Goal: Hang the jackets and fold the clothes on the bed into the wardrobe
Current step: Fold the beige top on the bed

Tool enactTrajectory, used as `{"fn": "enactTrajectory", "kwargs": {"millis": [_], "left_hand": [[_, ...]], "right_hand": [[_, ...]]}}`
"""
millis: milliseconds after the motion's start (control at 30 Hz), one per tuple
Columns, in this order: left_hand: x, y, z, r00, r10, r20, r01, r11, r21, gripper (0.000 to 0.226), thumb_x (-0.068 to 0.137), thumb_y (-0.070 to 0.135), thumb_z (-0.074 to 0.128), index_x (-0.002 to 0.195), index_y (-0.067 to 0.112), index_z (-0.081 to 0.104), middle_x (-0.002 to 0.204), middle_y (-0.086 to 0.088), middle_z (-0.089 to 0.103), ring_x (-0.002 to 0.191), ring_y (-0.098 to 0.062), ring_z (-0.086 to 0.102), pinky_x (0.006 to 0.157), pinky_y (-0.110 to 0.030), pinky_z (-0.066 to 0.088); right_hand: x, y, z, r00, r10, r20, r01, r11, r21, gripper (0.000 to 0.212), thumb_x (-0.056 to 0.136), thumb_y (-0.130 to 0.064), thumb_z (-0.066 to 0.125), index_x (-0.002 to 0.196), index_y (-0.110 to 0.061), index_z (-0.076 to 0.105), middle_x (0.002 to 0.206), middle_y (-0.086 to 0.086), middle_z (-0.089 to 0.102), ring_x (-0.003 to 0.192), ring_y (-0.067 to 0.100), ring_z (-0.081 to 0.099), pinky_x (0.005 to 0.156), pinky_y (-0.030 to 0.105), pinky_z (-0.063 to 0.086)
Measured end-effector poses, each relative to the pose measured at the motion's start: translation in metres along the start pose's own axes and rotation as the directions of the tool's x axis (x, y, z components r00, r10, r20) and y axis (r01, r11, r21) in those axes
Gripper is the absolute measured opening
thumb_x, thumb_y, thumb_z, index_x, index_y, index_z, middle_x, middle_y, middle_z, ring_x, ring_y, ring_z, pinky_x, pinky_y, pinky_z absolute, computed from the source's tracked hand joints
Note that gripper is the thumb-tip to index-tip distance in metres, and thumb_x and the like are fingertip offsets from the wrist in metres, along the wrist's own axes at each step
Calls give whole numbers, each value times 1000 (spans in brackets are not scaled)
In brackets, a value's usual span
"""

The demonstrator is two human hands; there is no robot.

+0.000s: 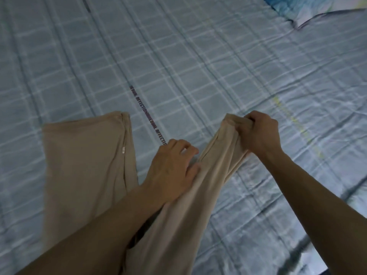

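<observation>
The beige trousers [178, 219] lie on the bed [198, 66] with the waist part near the person and the two legs pointing away, opened like a narrow V. The long axis runs from the lower edge of the view toward the far side of the bed.

The leg on the left [85, 165] lies flat on the sheet, and its hem is the farthest part. The leg on the right [216, 167] is gathered into folds and tilts to the right. Its end is lifted off the sheet.

The right hand [260, 133] is closed in a fist around the bunched hem of this leg, with the knuckles up and the forearm stretched out from the lower right. The left hand [170, 165] is lower on the same leg, at its inner edge. The back of the hand is up, the fingers are bent and the thumb lies on the cloth. The picture is blurred by motion, so I cannot tell if this hand pinches the cloth or only rests on it. The two hands are apart, with folded cloth between them.

The sheet is pale blue with checks. A dark printed stripe [148, 116] with letters runs between the two legs. A blue patterned pillow [321, 12] lies at the far right corner.
</observation>
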State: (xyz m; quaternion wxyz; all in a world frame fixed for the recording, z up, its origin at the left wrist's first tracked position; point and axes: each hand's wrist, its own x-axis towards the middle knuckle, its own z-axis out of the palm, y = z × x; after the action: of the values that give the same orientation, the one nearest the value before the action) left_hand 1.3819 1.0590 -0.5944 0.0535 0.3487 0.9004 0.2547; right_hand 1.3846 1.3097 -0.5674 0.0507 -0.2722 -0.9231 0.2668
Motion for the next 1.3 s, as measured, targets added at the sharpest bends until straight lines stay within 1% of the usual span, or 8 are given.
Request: {"fn": "enactTrajectory", "kwargs": {"millis": [300, 467, 633, 800, 967, 1067, 1200, 1300], "left_hand": [[2, 18, 23, 977, -182, 107, 159, 968, 195, 39, 84, 25, 66, 121, 20, 54, 120, -1, 55, 106, -24, 52, 85, -40, 46], [5, 32, 47, 997, 40, 71, -54, 977, 205, 49, 96, 29, 51, 140, 10, 51, 148, -9, 48, 139, -29, 41, 109, -46, 39], [8, 22, 74, 966, -14, 257, -64, 955, 291, 69, 100, 52, 23, 157, 13, 23, 166, -2, 13, 153, -25, 1, 121, -56, 11], [30, 28, 73, 942, -18, 335, -107, 930, 352, 75, 98, 55, 7, 158, 10, 6, 166, -7, -3, 152, -28, -15, 120, -57, -5], [48, 49, 54, 986, -3, 168, -42, 964, 264, 63, 94, 45, 16, 134, 15, 54, 145, -3, 49, 133, -25, 39, 111, -47, 28], [47, 56, 45, 990, -39, 138, 40, 999, -7, 59, 91, 48, 16, 120, 21, 59, 123, 2, 58, 105, -18, 49, 89, -38, 40], [41, 51, 35, 944, -255, 208, 328, 672, -664, 48, 93, 46, 43, 135, 27, 54, 128, 9, 61, 116, -6, 57, 103, -37, 45], [39, 44, 10, 896, -373, 242, 372, 331, -867, 35, 92, 35, 53, 124, 26, 63, 114, 6, 71, 108, -11, 66, 98, -38, 49]], "right_hand": [[-21, 11, 18, 979, -13, 202, 59, 973, -223, 73, 79, -33, 78, 141, -18, 43, 142, 16, 41, 128, 36, 43, 104, 49, 37], [-47, 21, 37, 941, -277, 191, 316, 924, -216, 62, 89, -39, 47, 143, -9, 42, 155, 20, 31, 142, 37, 28, 113, 50, 28], [-53, 40, 56, 926, -233, 297, 317, 908, -274, 66, 98, -51, 28, 156, -21, 20, 163, 17, 4, 151, 33, 1, 121, 50, 11], [-47, 33, 46, 994, -28, 105, 56, 961, -272, 74, 92, -47, 57, 151, -18, 23, 153, 16, 29, 137, 34, 31, 109, 47, 31], [-34, 24, 34, 987, 113, 118, -124, 987, 97, 66, 86, -20, 69, 142, -13, 35, 98, 3, 61, 88, 17, 61, 80, 31, 54], [-38, 12, 27, 983, 149, 107, -176, 931, 319, 50, 83, -5, 67, 129, -12, 48, 83, -12, 53, 69, 2, 55, 57, 7, 45], [-47, -18, 21, 996, 78, 50, -93, 834, 543, 50, 81, -6, 72, 125, -17, 52, 95, -15, 58, 80, -11, 59, 63, 6, 47], [-58, -51, 22, 996, -61, 60, 12, 792, 611, 51, 82, -1, 70, 127, -20, 55, 97, -9, 63, 85, 1, 65, 69, 16, 53]]}}
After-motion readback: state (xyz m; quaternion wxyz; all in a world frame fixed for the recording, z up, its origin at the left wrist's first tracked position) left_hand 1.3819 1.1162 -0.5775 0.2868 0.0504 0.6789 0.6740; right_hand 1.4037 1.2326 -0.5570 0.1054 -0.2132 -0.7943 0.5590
